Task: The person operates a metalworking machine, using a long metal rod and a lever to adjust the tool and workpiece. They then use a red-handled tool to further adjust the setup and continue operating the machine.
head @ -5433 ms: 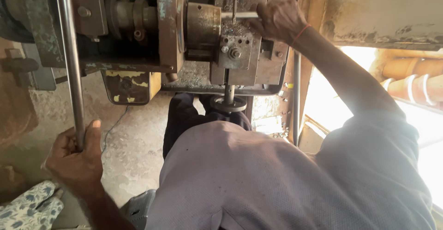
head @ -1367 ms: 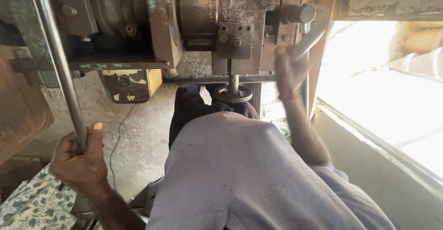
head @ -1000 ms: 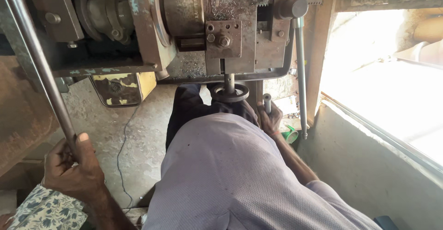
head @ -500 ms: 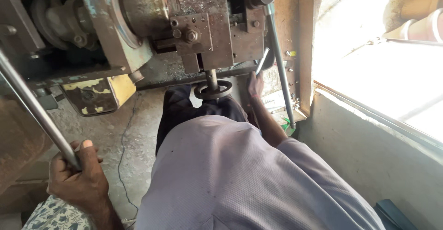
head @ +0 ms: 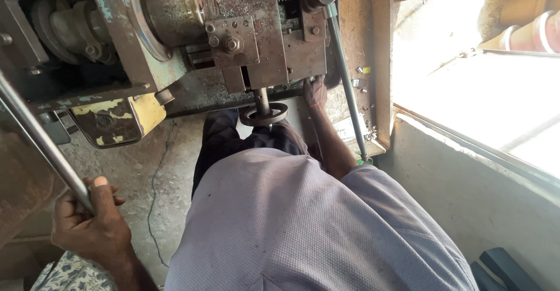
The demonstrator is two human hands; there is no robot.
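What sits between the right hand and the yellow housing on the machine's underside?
In the head view, a small handwheel on its shaft hangs between the right hand and the yellow housing.

Below the handwheel [head: 263, 114] the person's dark-trousered knees fill the gap. To its right a slanting steel rod [head: 345, 78] fences a narrow slot – the right hand [head: 315, 91] sits there. Left of it, bare concrete floor [head: 131, 162] lies open as far as the yellow box [head: 116, 119].

I see the long lever bar [head: 41, 145] in my left hand [head: 90, 227] as smooth, dull-grey metal. The machine body [head: 256, 40] is rough, rusty iron with flaking blue-green paint, its handwheel [head: 263, 115] dark matt metal. Shirt [head: 315, 227]: matt lilac woven cloth; floor [head: 146, 168]: coarse concrete.
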